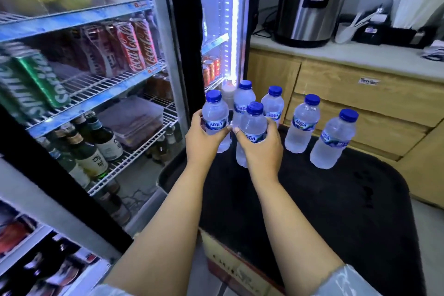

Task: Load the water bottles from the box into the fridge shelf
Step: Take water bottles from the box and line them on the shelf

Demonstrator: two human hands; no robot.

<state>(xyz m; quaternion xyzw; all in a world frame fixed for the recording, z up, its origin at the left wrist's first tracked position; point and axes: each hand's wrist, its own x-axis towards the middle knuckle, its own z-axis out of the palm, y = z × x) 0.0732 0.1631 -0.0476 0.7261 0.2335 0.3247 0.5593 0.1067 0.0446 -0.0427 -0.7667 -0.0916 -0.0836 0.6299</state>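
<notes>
Six Aqua water bottles stand on the black mat (336, 199) over the cardboard box (230, 264), right of the open fridge (134, 146). The left hand (204, 138) grips the leftmost bottle (215, 118); the right hand (262, 149) grips the nearest bottle (252, 125). No water bottle shows on the shelves, so loading looks barely begun.
</notes>
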